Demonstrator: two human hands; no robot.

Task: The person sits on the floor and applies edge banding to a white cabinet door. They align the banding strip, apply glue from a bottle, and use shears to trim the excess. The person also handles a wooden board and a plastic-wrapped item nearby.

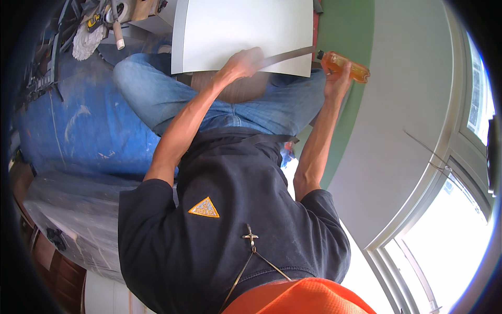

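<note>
My left hand point(242, 64), blurred by motion, is closed around the lower-left end of a long, flat grey strip point(288, 56) that slants up to the right across a white panel point(240, 29). My right hand point(337, 76) grips an orange translucent object point(357, 72) with a black tip, like a tool handle or small bottle, beside the strip's far end; whether they touch, I cannot tell. The panel lies in front of me, over my crossed, jeans-clad legs. A blurred brown object point(212, 89) shows below the panel's near edge.
A blue covering point(78, 120) lies to my left, with dark scraps point(52, 63), tools point(95, 23) and a white wrinkled item point(86, 41) above it. Plastic-wrapped material point(70, 212) is at lower left. A green strip point(345, 31), grey wall point(392, 94) and windows point(434, 235) are to my right.
</note>
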